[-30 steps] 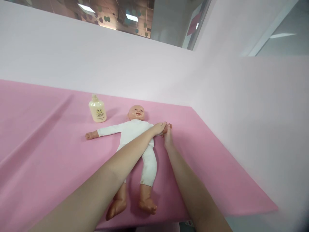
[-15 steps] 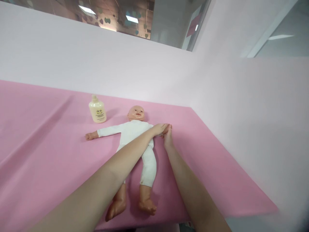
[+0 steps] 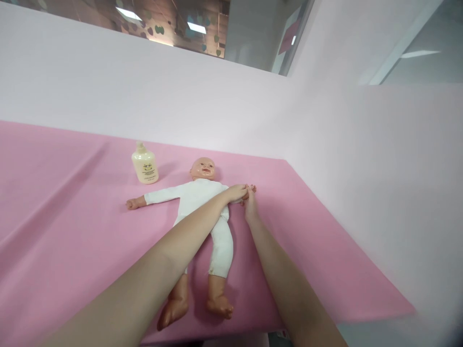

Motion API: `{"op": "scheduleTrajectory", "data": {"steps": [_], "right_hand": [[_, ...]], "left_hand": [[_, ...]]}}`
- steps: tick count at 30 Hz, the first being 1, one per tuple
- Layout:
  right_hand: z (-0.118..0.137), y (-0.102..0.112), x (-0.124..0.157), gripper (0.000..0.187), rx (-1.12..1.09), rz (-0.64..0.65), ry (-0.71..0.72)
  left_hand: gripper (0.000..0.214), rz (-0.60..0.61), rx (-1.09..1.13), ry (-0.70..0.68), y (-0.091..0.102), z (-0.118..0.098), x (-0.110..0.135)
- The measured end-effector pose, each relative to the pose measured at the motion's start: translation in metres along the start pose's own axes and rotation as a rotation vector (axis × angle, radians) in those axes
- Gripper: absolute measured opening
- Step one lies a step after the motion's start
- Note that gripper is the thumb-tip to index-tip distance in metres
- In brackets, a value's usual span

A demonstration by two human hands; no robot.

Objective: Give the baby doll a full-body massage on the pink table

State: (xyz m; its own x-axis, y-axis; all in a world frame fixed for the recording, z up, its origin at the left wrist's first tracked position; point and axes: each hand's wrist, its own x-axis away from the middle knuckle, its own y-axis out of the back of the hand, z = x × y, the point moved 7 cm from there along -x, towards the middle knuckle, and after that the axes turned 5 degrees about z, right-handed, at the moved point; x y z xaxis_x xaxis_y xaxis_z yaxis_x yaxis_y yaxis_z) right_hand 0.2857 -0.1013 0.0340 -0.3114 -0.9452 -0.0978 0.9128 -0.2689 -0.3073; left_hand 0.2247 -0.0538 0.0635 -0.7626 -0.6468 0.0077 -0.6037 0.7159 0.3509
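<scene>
A baby doll in a white cloth suit lies on its back with its head toward the wall. Its arms are stretched out to both sides, and its hands and feet are bare. My left hand reaches across the doll's body and closes on the forearm and hand of its arm on the right. From the other side, my right hand grips the same small hand, whose fingers stick out just past mine. My fingers partly hide the doll's wrist. My left forearm covers part of its belly and one leg.
A pale yellow pump bottle with a printed label stands left of the doll's head. The pink table cover has a long fold at the left. White walls rise behind and at the right, with a window above.
My hands have shifted slightly on the doll's hand, and more of its fingers now show beyond my fingertips. The doll and the bottle stay in place.
</scene>
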Motion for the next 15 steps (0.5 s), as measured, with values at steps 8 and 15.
{"op": "scheduleTrajectory", "data": {"steps": [8,15], "right_hand": [[-0.0005,-0.001,-0.0009,0.052,0.01,0.0,0.013],[-0.0038,0.0052,-0.0042,0.048,0.086,0.003,0.044]], "left_hand": [[0.021,0.084,-0.012,-0.019,-0.0042,-0.0034,0.0033],[0.016,0.144,-0.011,-0.073,-0.0088,-0.0041,0.0003]]}}
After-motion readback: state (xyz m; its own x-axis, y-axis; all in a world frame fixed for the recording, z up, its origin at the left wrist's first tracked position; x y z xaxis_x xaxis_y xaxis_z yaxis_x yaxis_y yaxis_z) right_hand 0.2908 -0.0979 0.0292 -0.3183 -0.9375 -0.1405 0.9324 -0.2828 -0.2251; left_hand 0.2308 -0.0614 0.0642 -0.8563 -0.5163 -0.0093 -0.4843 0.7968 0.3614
